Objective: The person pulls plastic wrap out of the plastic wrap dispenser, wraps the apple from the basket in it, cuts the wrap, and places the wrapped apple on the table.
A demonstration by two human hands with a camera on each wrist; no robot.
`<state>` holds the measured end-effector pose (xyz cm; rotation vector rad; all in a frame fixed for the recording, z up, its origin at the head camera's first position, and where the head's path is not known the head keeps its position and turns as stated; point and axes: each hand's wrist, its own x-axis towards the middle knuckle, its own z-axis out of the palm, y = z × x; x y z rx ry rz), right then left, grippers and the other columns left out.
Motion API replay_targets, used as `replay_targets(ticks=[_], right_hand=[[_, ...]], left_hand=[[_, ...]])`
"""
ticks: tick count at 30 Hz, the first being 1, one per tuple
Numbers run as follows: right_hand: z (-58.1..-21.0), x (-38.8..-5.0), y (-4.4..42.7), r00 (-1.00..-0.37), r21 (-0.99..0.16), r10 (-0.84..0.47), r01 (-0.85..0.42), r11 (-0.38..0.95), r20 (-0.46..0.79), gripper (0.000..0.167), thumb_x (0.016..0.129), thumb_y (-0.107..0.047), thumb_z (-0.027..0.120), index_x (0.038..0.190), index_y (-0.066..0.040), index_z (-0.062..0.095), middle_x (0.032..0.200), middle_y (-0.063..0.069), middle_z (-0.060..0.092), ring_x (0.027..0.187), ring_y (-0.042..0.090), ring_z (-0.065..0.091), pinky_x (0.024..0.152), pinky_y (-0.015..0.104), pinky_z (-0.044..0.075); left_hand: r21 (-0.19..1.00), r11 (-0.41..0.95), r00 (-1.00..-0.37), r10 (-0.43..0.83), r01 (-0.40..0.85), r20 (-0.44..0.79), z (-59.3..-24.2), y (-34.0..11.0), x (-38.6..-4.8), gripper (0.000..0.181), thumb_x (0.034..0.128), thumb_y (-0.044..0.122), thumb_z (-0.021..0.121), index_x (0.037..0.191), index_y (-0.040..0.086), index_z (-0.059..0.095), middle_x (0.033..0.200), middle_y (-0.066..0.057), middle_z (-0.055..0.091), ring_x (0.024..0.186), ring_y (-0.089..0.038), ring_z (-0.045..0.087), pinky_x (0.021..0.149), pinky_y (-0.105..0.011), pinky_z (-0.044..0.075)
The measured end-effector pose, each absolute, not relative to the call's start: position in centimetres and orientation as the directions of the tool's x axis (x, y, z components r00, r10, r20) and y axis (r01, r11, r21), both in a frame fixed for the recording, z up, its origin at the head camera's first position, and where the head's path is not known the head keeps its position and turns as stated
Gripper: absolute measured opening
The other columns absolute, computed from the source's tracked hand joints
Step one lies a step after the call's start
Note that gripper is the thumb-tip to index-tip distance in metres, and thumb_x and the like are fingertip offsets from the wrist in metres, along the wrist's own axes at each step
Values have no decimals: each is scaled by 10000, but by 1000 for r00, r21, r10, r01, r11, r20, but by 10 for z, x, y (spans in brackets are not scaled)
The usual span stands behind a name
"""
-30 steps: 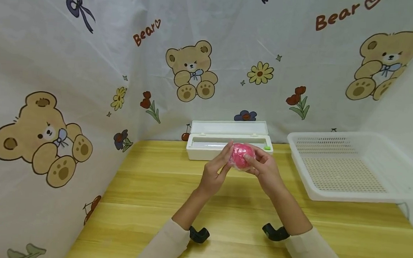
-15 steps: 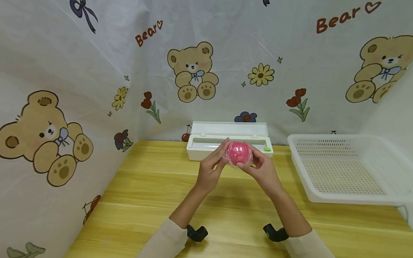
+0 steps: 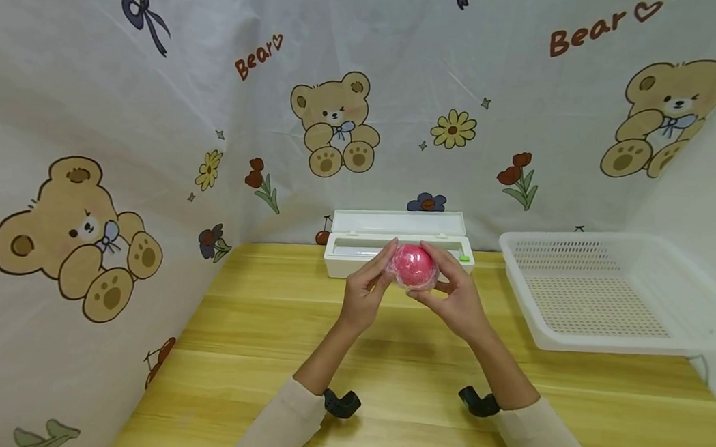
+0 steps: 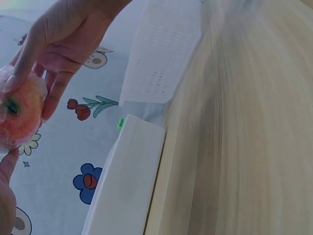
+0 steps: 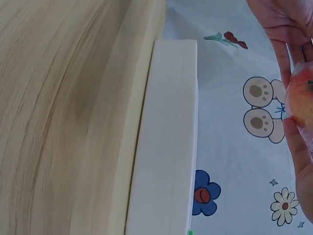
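A red apple (image 3: pixel 414 264) wrapped in clear cling film is held up between both hands, above the table and in front of a white box. My left hand (image 3: pixel 364 296) grips its left side, thumb below and fingers above. On the right side my right hand (image 3: pixel 459 299) holds it with the thumb underneath and fingers along the top. The stem of the apple (image 4: pixel 18 108) shows in the left wrist view, with crinkled film around it. In the right wrist view the apple (image 5: pixel 301 100) is cut off by the frame edge.
Behind the hands stands the white cling film dispenser (image 3: pixel 346 267), lid raised, with a green slider (image 3: pixel 464 259). A white perforated basket (image 3: pixel 528 306) sits at the right. The wooden table (image 3: pixel 251 354) meets a bear-printed cloth (image 3: pixel 405 62) behind and at the left.
Both hands have shifted slightly left with the apple and turned it. The right thumb has moved from the apple's front to its underside, while right fingers now reach over its top.
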<state>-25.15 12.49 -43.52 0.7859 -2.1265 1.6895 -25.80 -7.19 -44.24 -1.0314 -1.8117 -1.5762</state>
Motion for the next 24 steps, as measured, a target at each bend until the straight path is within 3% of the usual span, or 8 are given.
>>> replay_targets(ticks=[5,11,19,24], right_hand=[[-437,-252,127,-814,-811,-205,-572,124,543,804,798,91,812,1508,-101,486,1487,119,494,1292,295,548,871,262,573],[-442,-258,131,-846,-857,-207,-513,58,492,781,838,28,807,1519,-188,491,1501,107,497,1167,153,627,837,282,591],[-440,-258,136,-875,-893,-220,-448,37,430,727,862,-18,803,1510,-157,506,1476,148,523,1092,178,647,806,286,603],[-440,-259,139,-892,-910,-237,-410,64,385,699,872,-69,808,1499,-194,524,1472,136,530,1074,223,665,808,289,604]], left_hand=[[516,153,-538,219,843,814,-456,-74,-270,506,976,-120,562,1470,-68,465,1549,-204,426,1435,-313,413,1093,-379,438],[376,250,-438,275,892,856,-462,-76,-274,469,1097,159,458,1531,-11,404,1599,-164,370,1454,-308,388,1112,-404,416],[343,259,-413,299,903,860,-468,-71,-273,485,1057,11,485,1530,-33,388,1590,-189,374,1443,-320,397,1098,-408,430],[316,287,-402,322,904,857,-469,-73,-275,449,1102,123,422,1520,-38,405,1575,-192,401,1439,-308,410,1109,-400,424]])
